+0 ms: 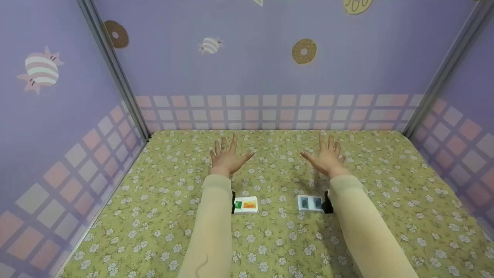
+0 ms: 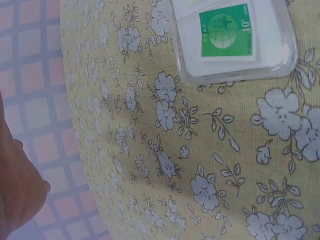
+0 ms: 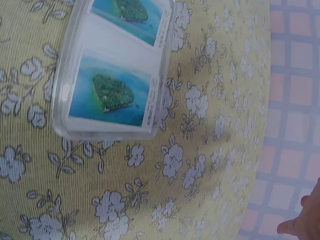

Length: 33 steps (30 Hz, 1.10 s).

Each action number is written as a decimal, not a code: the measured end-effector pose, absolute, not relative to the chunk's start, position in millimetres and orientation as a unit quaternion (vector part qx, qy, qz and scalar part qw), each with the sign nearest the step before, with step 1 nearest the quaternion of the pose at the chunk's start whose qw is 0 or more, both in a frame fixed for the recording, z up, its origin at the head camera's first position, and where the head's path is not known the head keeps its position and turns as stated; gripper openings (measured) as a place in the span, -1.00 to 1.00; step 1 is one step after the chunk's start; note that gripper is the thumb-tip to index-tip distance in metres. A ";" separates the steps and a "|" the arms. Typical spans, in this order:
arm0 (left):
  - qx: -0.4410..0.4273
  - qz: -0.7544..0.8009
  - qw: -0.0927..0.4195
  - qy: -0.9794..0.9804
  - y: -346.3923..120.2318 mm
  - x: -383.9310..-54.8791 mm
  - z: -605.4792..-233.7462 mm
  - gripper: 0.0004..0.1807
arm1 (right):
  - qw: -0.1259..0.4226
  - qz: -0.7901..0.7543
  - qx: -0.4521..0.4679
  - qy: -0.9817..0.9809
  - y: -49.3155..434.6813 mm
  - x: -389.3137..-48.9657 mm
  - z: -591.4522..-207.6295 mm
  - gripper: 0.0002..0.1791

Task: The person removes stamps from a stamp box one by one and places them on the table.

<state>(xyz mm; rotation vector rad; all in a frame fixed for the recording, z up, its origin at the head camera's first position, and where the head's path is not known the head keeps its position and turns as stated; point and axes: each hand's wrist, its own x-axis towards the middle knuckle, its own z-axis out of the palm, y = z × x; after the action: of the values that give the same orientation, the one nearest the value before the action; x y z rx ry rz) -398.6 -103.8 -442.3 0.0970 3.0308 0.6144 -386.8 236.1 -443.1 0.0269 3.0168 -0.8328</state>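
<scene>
Both hands are held out over a flowered cloth, fingers spread and holding nothing. My left hand [image 1: 227, 157] has its thumb stretched toward the middle; my right hand [image 1: 327, 159] mirrors it. Beside the left forearm lies a clear plastic case [image 1: 250, 205] with stamps in it. The left wrist view shows a green stamp [image 2: 226, 31] with a globe design inside that case. Near the right wrist is a second clear case [image 1: 310, 203]; in the right wrist view its stamps [image 3: 112, 92] picture a green island in blue water. Sleeves and wrist straps partly cover the outer ends of both cases.
The yellow-green flowered cloth [image 1: 270, 239] spreads over the table. Purple walls with a checked band [image 1: 270, 112] stand at the back and both sides. Grey metal posts [image 1: 119, 73] rise at the back corners.
</scene>
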 end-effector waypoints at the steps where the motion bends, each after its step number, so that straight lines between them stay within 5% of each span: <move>1: 0.032 0.203 0.022 0.978 -104.3 -398.6 -442.7 0.12 | 0.006 -0.272 0.009 0.962 234.9 -386.8 -442.9 0.22; 33: 0.063 0.498 0.010 0.865 -129.8 -380.2 -465.7 -0.09 | -0.005 -0.428 -0.071 0.901 168.5 -378.6 -461.5 0.08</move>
<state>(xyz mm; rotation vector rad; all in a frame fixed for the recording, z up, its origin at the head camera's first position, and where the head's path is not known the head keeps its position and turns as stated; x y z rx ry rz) -380.2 -129.8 -465.7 0.1970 2.6990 1.5548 -378.6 168.5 -461.5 -0.2233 2.8389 -1.3493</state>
